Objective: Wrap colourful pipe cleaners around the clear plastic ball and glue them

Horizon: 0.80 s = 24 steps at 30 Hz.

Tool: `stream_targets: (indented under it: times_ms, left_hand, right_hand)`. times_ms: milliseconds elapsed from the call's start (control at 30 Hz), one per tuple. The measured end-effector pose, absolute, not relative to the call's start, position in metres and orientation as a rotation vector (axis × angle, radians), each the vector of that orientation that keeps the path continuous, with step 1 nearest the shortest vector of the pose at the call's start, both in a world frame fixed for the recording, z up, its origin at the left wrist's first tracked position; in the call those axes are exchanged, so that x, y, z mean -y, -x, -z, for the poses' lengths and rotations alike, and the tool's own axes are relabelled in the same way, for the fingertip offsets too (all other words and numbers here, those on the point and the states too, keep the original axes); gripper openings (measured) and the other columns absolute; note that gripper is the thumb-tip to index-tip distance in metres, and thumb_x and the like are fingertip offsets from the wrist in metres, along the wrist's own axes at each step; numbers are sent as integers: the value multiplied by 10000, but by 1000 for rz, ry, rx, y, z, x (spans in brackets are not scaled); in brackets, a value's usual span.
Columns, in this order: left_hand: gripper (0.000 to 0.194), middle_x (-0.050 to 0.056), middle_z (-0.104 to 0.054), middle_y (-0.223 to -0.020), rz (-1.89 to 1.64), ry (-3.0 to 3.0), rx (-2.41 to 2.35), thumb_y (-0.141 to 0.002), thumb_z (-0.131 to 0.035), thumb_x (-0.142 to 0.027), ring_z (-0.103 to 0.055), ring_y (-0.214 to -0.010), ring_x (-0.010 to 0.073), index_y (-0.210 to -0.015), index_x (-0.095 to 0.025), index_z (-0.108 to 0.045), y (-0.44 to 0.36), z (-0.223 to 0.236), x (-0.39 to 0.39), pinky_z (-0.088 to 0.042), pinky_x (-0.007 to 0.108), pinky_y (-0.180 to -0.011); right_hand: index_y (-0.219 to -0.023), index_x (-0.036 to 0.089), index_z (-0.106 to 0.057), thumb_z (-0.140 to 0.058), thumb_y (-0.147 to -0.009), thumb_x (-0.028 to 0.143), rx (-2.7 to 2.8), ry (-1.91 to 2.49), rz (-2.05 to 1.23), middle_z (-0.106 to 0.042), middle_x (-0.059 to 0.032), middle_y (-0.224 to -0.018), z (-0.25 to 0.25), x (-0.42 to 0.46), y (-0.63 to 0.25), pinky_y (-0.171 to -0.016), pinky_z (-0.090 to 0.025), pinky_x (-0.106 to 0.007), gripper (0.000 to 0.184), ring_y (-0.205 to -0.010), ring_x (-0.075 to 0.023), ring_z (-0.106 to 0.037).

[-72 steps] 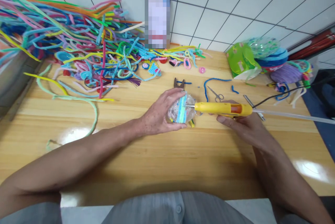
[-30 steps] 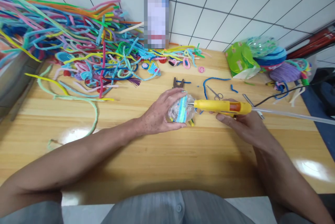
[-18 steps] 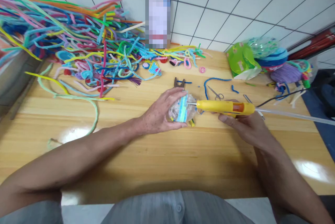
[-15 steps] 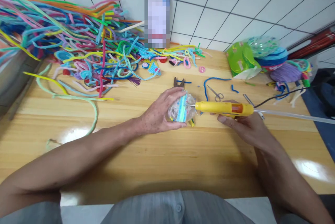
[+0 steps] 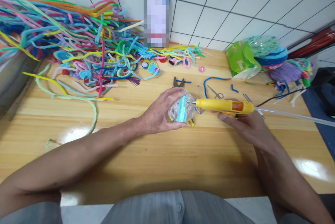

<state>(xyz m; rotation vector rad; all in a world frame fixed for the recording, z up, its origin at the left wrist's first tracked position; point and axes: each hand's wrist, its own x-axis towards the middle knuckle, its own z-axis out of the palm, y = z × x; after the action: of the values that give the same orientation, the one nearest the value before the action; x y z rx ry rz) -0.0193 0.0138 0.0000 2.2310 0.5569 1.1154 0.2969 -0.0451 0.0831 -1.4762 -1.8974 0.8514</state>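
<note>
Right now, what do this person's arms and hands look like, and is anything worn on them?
The left hand and right hand are bare; no gloves, watch or bracelet shows. The forearms are uncovered too. Grey cloth at the lower left may be a short sleeve, matching the grey shirt with its small button.

Wooden table (image 5: 157, 157), cluttered along its far side

Fuzzy stems (image 5: 102, 51) heap at left; scissors (image 5: 216, 94), a blue strand (image 5: 214, 77) and a green packet (image 5: 239, 58) lie to the right.

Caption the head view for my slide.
Left hand holds a banded clear object, right hand a yellow glue gun.
</note>
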Motion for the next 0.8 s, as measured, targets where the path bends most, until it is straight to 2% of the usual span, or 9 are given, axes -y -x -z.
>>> stream_targets:
  times_ms: [167, 300, 433, 800]
  left_hand:
    - [1026, 244, -524, -1641, -1125, -2219, -552, -894, -902, -590, -534, -1566, 415, -1712, -267, -373, 19, 0, -14, -525, 648, -1261]
    - [1036, 230, -518, -1654, -1118, -2217, -550, -891, -906, -586, -523, -1575, 419, -1720, -295, -357, 19, 2, -15, -517, 666, -1261]
    - [1044, 238, -510, -1659, -1114, -2224, -558, -885, -912, -589, -522, -1577, 421, -1717, -290, -358, 19, 2, -14, -522, 662, -1257]
    - [1035, 217, -525, -1657, -1124, -2210, -552, -893, -900, -600, -524, -1576, 407, -1723, -305, -358, 19, 2, -15, -518, 650, -1265]
  right_hand:
    - [-994, 319, -846, -760, -980, 618, 1907, 1461, -907, -851, -36, -974, -86, 46, -296, -815, -697, -446, 311, -890, -294, -817]
    - [-997, 319, -841, -759, -979, 628, 1892, 1457, -953, -846, -37, -964, -87, 47, -295, -783, -697, -446, 320, -864, -291, -810]
    - [-1018, 326, -854, -764, -977, 621, 1878, 1475, -923, -863, -34, -987, -85, 46, -295, -844, -711, -467, 311, -921, -305, -829]
    - [-1001, 294, -855, -755, -981, 621, 1887, 1477, -955, -863, -41, -989, -85, 46, -295, -858, -708, -427, 342, -925, -287, -830]
